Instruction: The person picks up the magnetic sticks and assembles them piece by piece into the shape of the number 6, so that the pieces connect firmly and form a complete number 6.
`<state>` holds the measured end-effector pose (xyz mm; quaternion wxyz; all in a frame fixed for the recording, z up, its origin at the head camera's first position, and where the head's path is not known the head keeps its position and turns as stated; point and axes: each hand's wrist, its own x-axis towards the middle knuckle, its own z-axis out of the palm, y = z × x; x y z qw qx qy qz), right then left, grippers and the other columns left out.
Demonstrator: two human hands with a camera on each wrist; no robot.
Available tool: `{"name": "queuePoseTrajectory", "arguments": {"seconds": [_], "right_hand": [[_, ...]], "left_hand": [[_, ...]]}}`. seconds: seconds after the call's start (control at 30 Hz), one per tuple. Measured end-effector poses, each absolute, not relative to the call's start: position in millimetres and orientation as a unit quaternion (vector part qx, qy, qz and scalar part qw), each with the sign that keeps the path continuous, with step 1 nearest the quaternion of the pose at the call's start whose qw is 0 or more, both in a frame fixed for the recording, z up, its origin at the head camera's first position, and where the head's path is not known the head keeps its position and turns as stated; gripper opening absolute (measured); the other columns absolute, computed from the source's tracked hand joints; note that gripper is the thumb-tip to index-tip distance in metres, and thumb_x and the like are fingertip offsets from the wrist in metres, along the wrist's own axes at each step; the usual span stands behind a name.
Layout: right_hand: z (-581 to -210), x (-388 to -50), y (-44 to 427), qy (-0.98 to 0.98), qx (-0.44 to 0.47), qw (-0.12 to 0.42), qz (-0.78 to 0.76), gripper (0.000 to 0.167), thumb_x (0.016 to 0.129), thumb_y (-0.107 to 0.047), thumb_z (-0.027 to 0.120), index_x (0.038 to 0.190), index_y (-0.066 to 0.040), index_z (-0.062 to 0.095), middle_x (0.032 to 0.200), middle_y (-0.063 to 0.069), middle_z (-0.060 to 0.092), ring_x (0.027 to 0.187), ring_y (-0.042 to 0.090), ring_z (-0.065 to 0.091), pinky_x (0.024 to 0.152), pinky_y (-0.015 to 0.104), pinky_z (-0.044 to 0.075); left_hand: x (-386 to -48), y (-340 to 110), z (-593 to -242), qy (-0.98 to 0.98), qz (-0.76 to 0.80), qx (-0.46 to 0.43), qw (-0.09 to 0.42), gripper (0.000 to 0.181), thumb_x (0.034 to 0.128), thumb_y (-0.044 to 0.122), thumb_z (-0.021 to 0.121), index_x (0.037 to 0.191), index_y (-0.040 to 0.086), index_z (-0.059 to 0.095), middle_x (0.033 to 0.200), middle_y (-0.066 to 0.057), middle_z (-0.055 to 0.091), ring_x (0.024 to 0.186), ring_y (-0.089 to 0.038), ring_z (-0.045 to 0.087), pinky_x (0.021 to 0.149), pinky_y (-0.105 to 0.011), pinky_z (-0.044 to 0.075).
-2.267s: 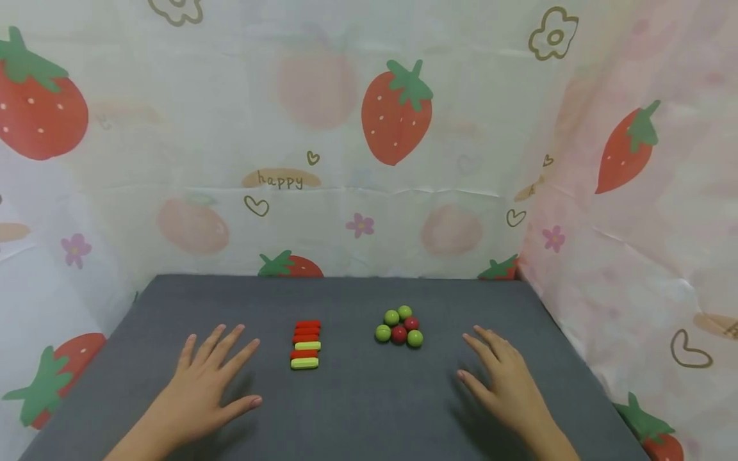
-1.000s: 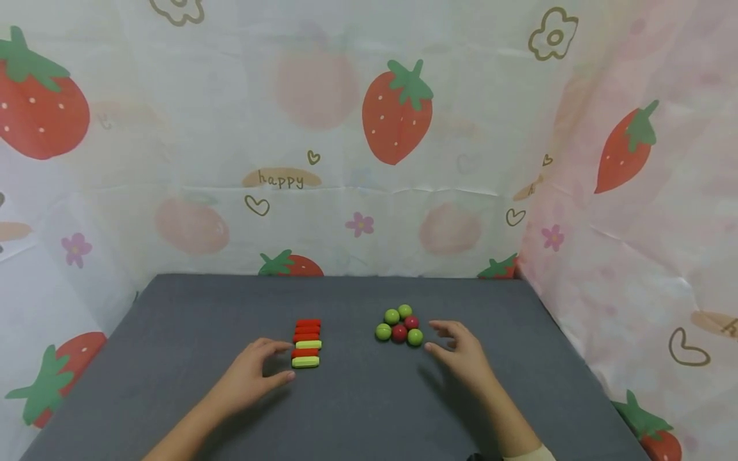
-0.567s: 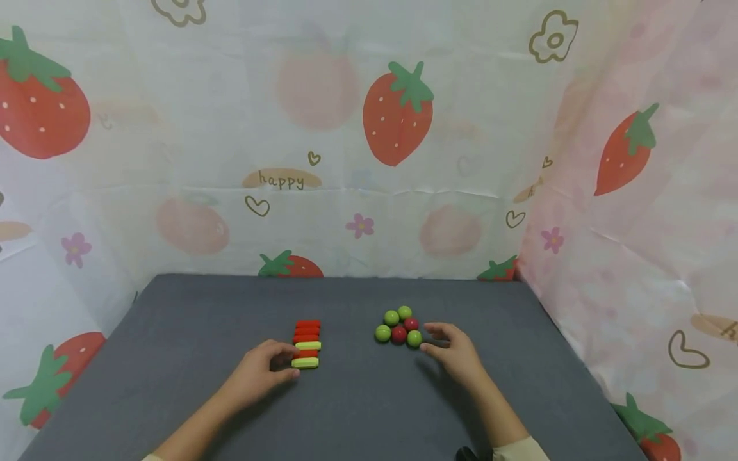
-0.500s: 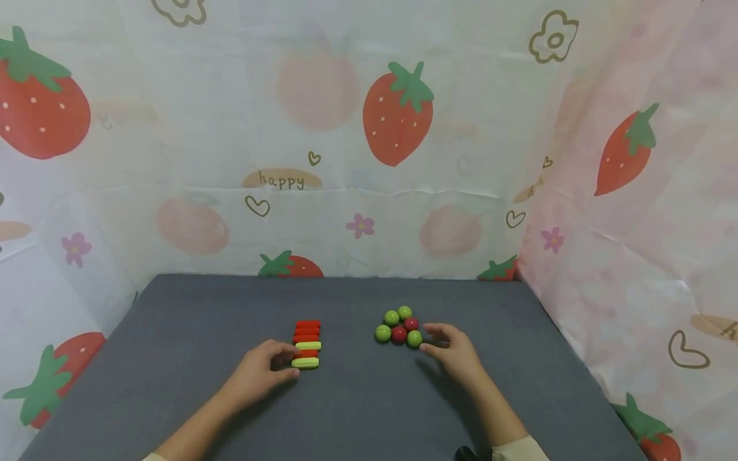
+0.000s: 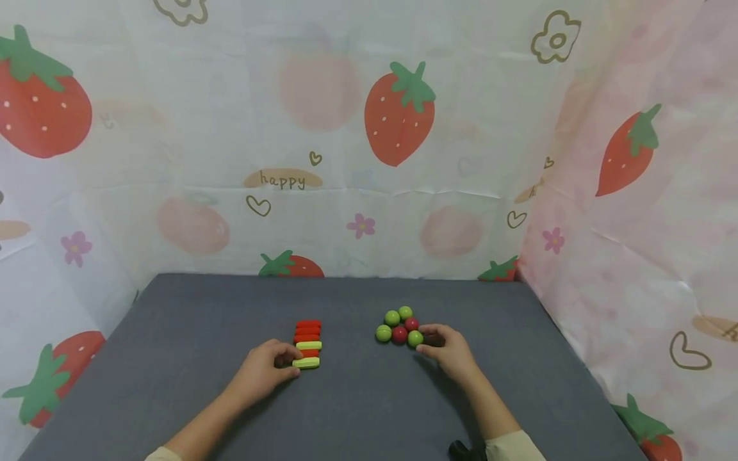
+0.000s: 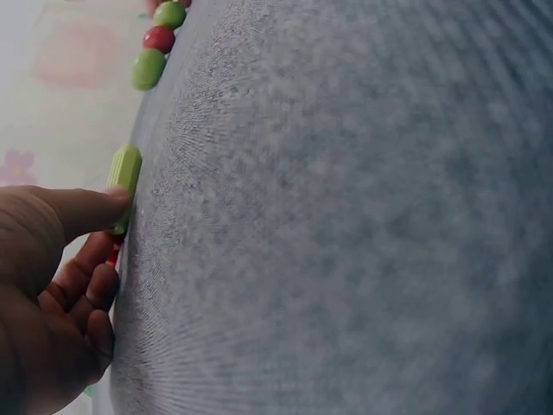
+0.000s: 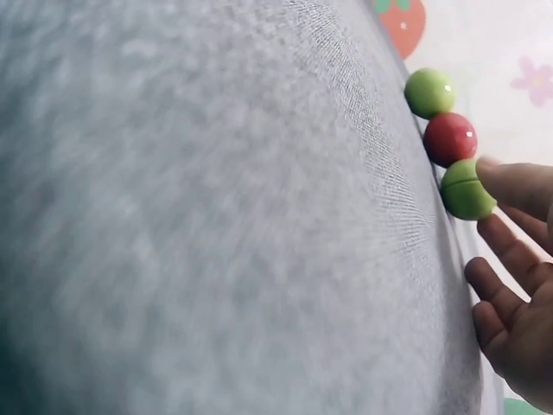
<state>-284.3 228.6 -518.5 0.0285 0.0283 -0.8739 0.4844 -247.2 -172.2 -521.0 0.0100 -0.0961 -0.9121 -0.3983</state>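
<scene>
Yellow block [image 5: 305, 363] pinched between fingers [image 6: 78, 268] of left hand [image 5: 261, 372]; green ball [image 5: 415, 339] by right hand [image 5: 454, 355], whose grip I cannot tell

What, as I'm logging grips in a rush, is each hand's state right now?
Left hand: closed, pinching the front yellow block near one end.
Right hand: at the front-right green ball; whether it grips cannot be told.

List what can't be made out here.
Head: nearest red stick, left end hidden by the left grip.
Left wrist: farther sticks, mostly hidden behind the left grip.
Right wrist: whether the right grip holds the green ball; its thumb covers the contact.
Head: black object, cut off by the bottom edge.
</scene>
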Motion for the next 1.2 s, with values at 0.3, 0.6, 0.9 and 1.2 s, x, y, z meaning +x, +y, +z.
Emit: {"name": "queuePoseTrajectory", "arguments": {"seconds": [0.3, 0.6, 0.9, 1.2], "right_hand": [[-518.6, -288.6, 223.6, -0.881, 0.020, 0.032, 0.471, 0.038, 0.083, -0.013, 0.086, 0.120, -0.010, 0.074, 0.113, 0.008, 0.072, 0.105, 0.026, 0.067, 0.082, 0.038, 0.054], [-522.0, -293.6, 220.6, -0.888, 0.006, 0.033, 0.459, 0.038, 0.083, -0.016, 0.087, 0.118, -0.014, 0.074, 0.113, 0.005, 0.074, 0.106, 0.023, 0.067, 0.083, 0.038, 0.054], [-525.8, -294.9, 222.2, -0.891, 0.005, 0.037, 0.452, 0.036, 0.083, -0.018, 0.087, 0.116, -0.014, 0.074, 0.112, 0.004, 0.074, 0.105, 0.022, 0.067, 0.082, 0.038, 0.054], [-521.1, -288.6, 224.3, -0.888, 0.002, 0.034, 0.459, 0.037, 0.083, -0.020, 0.087, 0.117, -0.014, 0.074, 0.112, 0.004, 0.074, 0.106, 0.023, 0.068, 0.081, 0.038, 0.054]], "left_hand": [[-247.5, -167.9, -521.8, -0.916, -0.386, -0.103, 0.030, 0.022, 0.0777, 0.012, 0.089, 0.094, 0.021, 0.076, 0.089, 0.007, 0.065, 0.085, -0.010, 0.058, 0.078, -0.031, 0.049], [-248.0, -169.4, -520.6, -0.919, -0.378, -0.108, 0.018, 0.020, 0.0797, 0.014, 0.088, 0.094, 0.021, 0.076, 0.090, 0.008, 0.066, 0.085, -0.009, 0.058, 0.078, -0.032, 0.050], [-247.8, -166.7, -519.8, -0.918, -0.374, -0.132, 0.016, 0.017, 0.0817, 0.019, 0.087, 0.095, 0.023, 0.077, 0.094, 0.010, 0.069, 0.084, -0.008, 0.055, 0.077, -0.030, 0.047], [-241.9, -156.2, -512.9, -0.916, -0.381, -0.129, 0.013, 0.017, 0.0840, 0.017, 0.085, 0.098, 0.023, 0.077, 0.093, 0.009, 0.067, 0.086, -0.010, 0.053, 0.078, -0.032, 0.046]]}}
